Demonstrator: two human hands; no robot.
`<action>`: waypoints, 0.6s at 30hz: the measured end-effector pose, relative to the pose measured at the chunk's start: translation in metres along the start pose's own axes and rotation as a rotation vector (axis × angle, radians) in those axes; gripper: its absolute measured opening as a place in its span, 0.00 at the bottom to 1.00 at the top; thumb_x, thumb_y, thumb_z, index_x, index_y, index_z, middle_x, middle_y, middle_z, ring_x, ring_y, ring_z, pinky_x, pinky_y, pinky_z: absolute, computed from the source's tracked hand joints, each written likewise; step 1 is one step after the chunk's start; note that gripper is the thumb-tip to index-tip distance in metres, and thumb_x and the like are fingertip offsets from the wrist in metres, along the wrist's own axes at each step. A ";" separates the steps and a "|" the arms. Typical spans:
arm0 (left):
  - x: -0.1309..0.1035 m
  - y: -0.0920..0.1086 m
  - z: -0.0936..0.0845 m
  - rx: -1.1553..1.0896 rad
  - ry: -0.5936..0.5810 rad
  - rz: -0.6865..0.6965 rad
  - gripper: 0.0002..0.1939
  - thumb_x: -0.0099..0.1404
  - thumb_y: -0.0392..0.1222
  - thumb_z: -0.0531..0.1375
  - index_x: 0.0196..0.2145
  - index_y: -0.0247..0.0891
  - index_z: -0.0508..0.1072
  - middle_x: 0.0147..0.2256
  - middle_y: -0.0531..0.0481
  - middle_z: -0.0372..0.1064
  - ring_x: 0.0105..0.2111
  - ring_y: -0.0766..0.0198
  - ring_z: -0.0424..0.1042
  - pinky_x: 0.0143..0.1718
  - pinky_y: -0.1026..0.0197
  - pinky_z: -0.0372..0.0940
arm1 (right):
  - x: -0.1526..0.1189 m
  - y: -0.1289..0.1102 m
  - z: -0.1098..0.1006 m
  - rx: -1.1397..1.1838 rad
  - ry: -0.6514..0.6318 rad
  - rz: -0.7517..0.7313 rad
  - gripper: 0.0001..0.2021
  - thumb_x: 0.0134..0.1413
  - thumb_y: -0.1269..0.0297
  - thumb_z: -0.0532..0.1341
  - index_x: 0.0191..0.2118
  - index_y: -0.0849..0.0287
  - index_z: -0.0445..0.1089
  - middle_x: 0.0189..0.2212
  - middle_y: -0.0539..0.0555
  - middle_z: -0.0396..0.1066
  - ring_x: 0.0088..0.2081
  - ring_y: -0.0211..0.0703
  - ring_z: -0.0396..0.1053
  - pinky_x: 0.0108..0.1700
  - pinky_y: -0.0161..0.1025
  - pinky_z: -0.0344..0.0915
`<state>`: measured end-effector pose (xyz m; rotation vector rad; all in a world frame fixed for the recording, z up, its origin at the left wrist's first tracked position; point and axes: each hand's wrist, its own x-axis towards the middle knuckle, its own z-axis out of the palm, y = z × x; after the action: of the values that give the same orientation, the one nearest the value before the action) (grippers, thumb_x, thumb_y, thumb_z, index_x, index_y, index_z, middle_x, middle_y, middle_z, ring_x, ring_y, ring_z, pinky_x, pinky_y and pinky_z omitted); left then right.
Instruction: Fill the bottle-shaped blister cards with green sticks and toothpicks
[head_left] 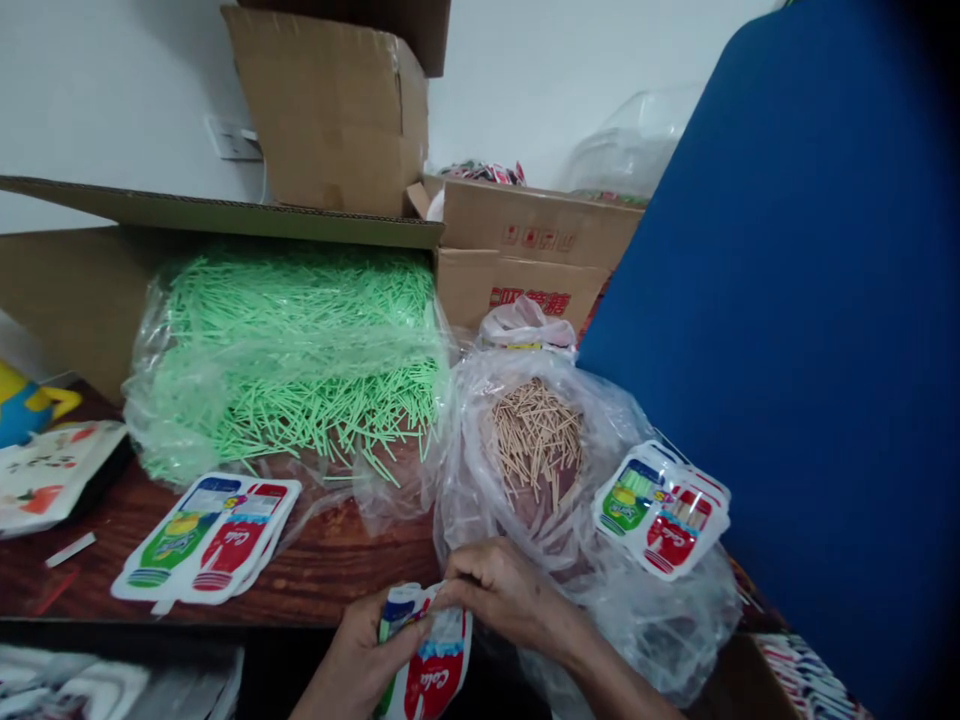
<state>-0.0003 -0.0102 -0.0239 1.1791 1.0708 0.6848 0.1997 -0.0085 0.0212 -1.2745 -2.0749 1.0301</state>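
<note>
My left hand (360, 660) and my right hand (510, 600) together hold a bottle-shaped printed packet (431, 665) with red and green panels, at the table's near edge. My right fingers pinch its top. Just beyond my right hand is a clear plastic bag of tan sticks (536, 445). A stack of similar packets (664, 510) rests on that bag's right side. Another stack of packets (210, 540) lies on the wooden table (337, 570) to the left.
A big clear bag of green sticks (292, 350) spills from an open cardboard box (82, 270). More cardboard boxes (525, 250) stand behind. A blue chair back (795, 330) fills the right. Printed sheets (52, 475) lie at far left.
</note>
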 end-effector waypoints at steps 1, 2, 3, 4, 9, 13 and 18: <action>-0.001 0.005 0.002 0.007 -0.012 -0.014 0.12 0.53 0.47 0.66 0.24 0.34 0.75 0.22 0.53 0.71 0.24 0.64 0.66 0.27 0.67 0.63 | -0.001 0.003 -0.004 0.016 -0.007 0.001 0.14 0.60 0.59 0.57 0.27 0.59 0.71 0.21 0.45 0.68 0.24 0.32 0.64 0.27 0.29 0.54; -0.001 0.009 0.005 0.009 -0.017 -0.035 0.12 0.53 0.48 0.66 0.23 0.34 0.75 0.21 0.54 0.71 0.24 0.64 0.66 0.26 0.67 0.63 | 0.000 0.008 -0.010 0.019 0.005 0.021 0.14 0.60 0.58 0.57 0.26 0.59 0.71 0.21 0.45 0.68 0.24 0.33 0.65 0.27 0.29 0.55; -0.002 0.013 0.006 0.008 -0.025 -0.057 0.13 0.53 0.49 0.66 0.23 0.35 0.75 0.21 0.53 0.71 0.23 0.64 0.66 0.26 0.67 0.62 | 0.001 0.014 -0.017 0.002 0.043 0.060 0.15 0.60 0.58 0.56 0.26 0.59 0.72 0.22 0.45 0.69 0.25 0.33 0.66 0.27 0.29 0.57; -0.003 0.016 0.008 0.005 -0.030 -0.075 0.14 0.52 0.49 0.67 0.22 0.35 0.74 0.21 0.54 0.70 0.23 0.64 0.65 0.25 0.67 0.62 | 0.004 0.022 -0.027 -0.030 0.102 0.111 0.14 0.60 0.59 0.56 0.28 0.58 0.72 0.23 0.46 0.70 0.26 0.34 0.67 0.28 0.29 0.59; -0.002 0.011 0.009 -0.057 -0.018 -0.087 0.18 0.49 0.53 0.68 0.20 0.35 0.72 0.18 0.54 0.68 0.20 0.66 0.63 0.23 0.67 0.59 | 0.035 0.073 -0.091 -0.315 0.411 0.428 0.13 0.60 0.63 0.52 0.37 0.60 0.73 0.36 0.54 0.75 0.39 0.43 0.70 0.42 0.36 0.62; 0.003 -0.002 0.006 -0.127 0.041 -0.077 0.19 0.49 0.54 0.68 0.20 0.35 0.71 0.17 0.55 0.67 0.19 0.67 0.63 0.22 0.67 0.58 | 0.064 0.101 -0.113 -0.518 0.401 0.681 0.13 0.56 0.63 0.56 0.37 0.65 0.74 0.39 0.65 0.75 0.45 0.55 0.70 0.46 0.45 0.62; 0.006 -0.007 0.002 -0.187 0.024 -0.095 0.20 0.48 0.56 0.69 0.22 0.34 0.72 0.17 0.55 0.69 0.19 0.66 0.65 0.23 0.66 0.60 | 0.094 0.112 -0.102 -0.668 0.301 0.849 0.13 0.59 0.61 0.58 0.44 0.65 0.72 0.45 0.64 0.72 0.47 0.52 0.70 0.48 0.49 0.64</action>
<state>0.0026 -0.0079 -0.0327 0.9559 1.0523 0.7104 0.2910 0.1422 -0.0061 -2.5909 -1.6801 0.3462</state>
